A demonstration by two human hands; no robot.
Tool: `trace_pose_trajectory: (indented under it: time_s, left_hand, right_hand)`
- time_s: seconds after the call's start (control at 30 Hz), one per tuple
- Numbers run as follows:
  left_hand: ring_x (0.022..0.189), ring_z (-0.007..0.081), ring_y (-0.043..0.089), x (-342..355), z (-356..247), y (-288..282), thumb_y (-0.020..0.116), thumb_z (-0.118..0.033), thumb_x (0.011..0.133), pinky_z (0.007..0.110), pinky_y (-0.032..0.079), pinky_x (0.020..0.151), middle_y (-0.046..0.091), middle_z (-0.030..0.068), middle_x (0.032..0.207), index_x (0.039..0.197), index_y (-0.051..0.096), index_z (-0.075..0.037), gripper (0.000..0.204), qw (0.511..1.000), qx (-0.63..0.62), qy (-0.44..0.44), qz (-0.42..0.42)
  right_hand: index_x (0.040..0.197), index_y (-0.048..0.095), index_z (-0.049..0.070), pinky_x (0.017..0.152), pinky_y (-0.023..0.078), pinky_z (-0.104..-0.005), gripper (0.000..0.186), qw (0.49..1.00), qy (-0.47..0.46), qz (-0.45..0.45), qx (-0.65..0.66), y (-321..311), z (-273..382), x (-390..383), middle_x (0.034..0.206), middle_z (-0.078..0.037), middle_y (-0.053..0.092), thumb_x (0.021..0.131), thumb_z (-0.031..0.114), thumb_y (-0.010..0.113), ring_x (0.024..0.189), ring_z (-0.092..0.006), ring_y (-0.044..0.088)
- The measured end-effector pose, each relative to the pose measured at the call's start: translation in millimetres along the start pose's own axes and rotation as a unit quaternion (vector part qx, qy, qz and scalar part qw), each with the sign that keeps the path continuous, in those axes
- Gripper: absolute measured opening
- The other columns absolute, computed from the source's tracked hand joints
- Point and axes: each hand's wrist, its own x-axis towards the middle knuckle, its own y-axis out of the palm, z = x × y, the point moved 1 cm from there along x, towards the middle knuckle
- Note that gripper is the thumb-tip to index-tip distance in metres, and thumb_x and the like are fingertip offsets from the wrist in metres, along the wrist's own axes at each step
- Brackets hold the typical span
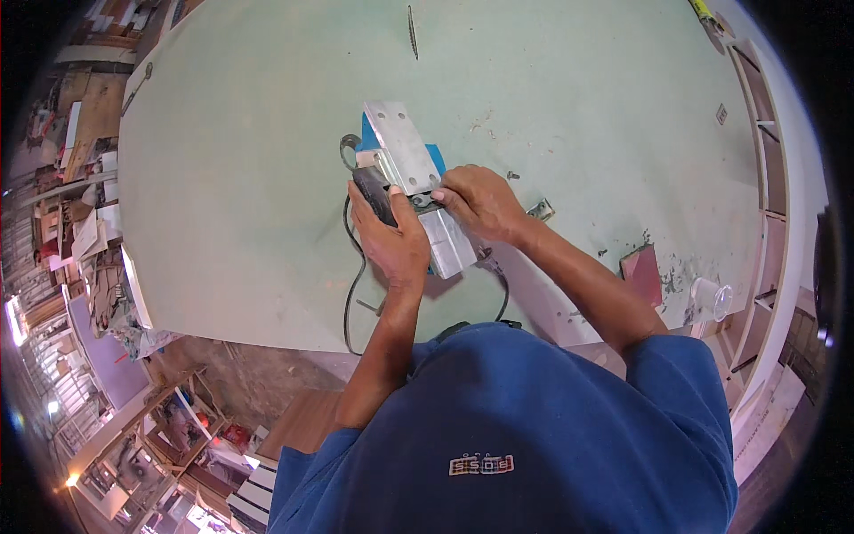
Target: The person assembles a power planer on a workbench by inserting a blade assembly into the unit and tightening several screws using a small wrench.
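My left hand grips a black power tool body, which is attached to a silver metal jig with holed plates at the middle of the pale green tabletop. My right hand is closed at the dark gap between the upper plate and a lower silver piece, thumb on a small fitting; what its curled fingers hold is hidden. Blue pieces show behind the jig. A black cord loops down toward my body.
A red block, a clear cup, small screws and a small metal part lie on the right. A thin rod lies at the back. A white shelving frame borders the right edge; cluttered boards fill the left.
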Motion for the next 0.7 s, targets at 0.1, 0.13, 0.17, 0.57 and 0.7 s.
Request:
trace_pose_trajectory:
  time_s: [0.1,0.13,0.17,0.57,0.7]
  left_hand:
    - [0.137,0.0495,0.046,0,-1,2,0.059,-0.028,0.101,0.051,0.036,0.116,0.045,0.0382,0.147,0.151,0.035,0.016,0.071,1.000,-0.007,0.010,-0.007]
    - [0.137,0.0496,0.046,1,0,2,0.059,-0.028,0.101,0.051,0.036,0.116,0.046,0.0383,0.146,0.150,0.035,0.016,0.070,1.000,-0.008,0.010,-0.005]
    - [0.137,0.0496,0.046,1,-1,3,0.059,-0.028,0.101,0.051,0.036,0.116,0.046,0.0384,0.146,0.150,0.036,0.016,0.070,1.000,-0.010,0.008,-0.005]
    - [0.137,0.0507,0.045,1,-3,5,0.058,-0.025,0.101,0.052,0.036,0.115,0.046,0.0383,0.146,0.150,0.036,0.016,0.067,1.000,-0.019,-0.009,-0.006]
    - [0.137,0.0512,0.045,0,1,4,0.058,-0.025,0.101,0.052,0.036,0.115,0.046,0.0386,0.146,0.149,0.036,0.016,0.067,1.000,-0.016,-0.020,-0.007]
  right_hand:
    - [0.090,0.057,0.005,0.071,0.046,-0.0499,0.037,0.996,-0.053,-0.011,-0.070,3,-3,0,0.082,-0.017,0.058,0.106,0.038,0.051,0.080,-0.0397,0.059]
    - [0.091,0.056,0.005,0.072,0.046,-0.0501,0.036,0.995,-0.063,-0.013,-0.071,4,-5,0,0.082,-0.017,0.058,0.107,0.038,0.050,0.080,-0.0393,0.059]
    - [0.092,0.055,0.006,0.074,0.046,-0.0502,0.035,0.995,-0.074,-0.012,-0.071,5,-5,0,0.081,-0.016,0.057,0.107,0.037,0.049,0.080,-0.0388,0.059]
    - [0.095,0.056,0.007,0.061,0.052,-0.0472,0.029,0.996,-0.032,0.005,-0.077,10,-1,-4,0.079,-0.014,0.063,0.106,0.034,0.054,0.075,-0.0355,0.066]
    - [0.096,0.057,0.006,0.058,0.052,-0.0472,0.026,0.997,0.000,-0.003,-0.082,14,10,-7,0.078,-0.014,0.067,0.105,0.031,0.057,0.070,-0.0359,0.068]
